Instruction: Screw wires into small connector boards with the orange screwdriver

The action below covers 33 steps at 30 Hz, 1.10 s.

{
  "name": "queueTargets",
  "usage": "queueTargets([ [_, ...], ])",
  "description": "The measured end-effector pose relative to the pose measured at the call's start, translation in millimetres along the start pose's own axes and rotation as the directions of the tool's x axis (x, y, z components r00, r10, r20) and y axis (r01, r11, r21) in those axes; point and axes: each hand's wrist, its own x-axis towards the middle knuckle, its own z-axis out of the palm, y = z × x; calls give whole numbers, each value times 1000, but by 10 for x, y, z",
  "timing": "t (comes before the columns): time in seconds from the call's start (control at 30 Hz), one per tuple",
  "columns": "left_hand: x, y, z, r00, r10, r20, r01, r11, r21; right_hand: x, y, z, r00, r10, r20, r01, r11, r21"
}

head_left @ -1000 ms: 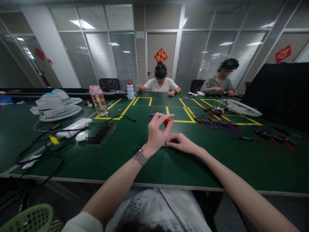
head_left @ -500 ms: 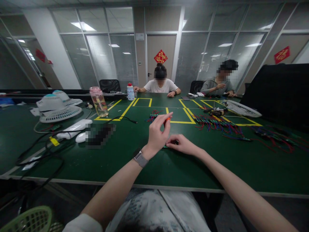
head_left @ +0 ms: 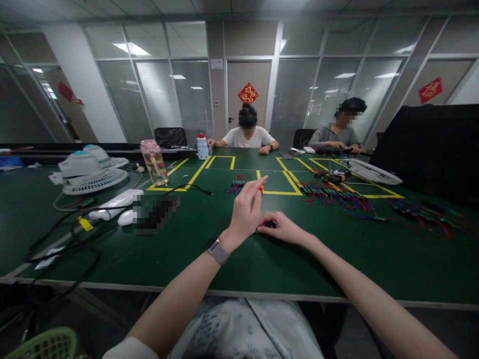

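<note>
My left hand, a watch on its wrist, is raised just above the table, thumb and fingers pinched on a small orange-red thing. Most of that thing is hidden behind the fingers, so I cannot tell its kind. Low and close beside it, my right hand rests on the green tabletop. Its fingertips pinch the edge of a small green circuit board, mostly covered by the hands. Beyond my left hand lies a small bunch of circuit boards with red and blue wires.
Many wired circuit boards spread to the right, near a dark monitor. At left are fans, a pink-lidded bottle, a white mouse, a blurred dark object and black cables. Two people sit across the table.
The view has tilted up slightly. Both hands stay in almost the same place, with the left still pinching the orange-red thing. Less of the small board shows now.
</note>
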Motion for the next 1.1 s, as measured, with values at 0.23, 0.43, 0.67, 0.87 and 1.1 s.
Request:
queueTargets([
  [0.23,-9,-26,30,999,3,-34,-3,1000,19,12,32,9,1000,-20,3,20,1000,4],
  [0.43,-5,-28,22,999,-15,-50,18,998,55,9,18,-1,1000,4,11,-4,1000,-7],
  [0.67,-21,40,18,998,-10,-55,14,997,78,10,-8,0,1000,-3,6,3,1000,-9],
  [0.87,-5,26,13,998,-47,-43,44,997,-62,11,-16,1,1000,10,12,-10,1000,12],
  [1.1,6,-13,-5,987,-103,-125,107,994,26,21,35,5,1000,10,14,-10,1000,-12],
])
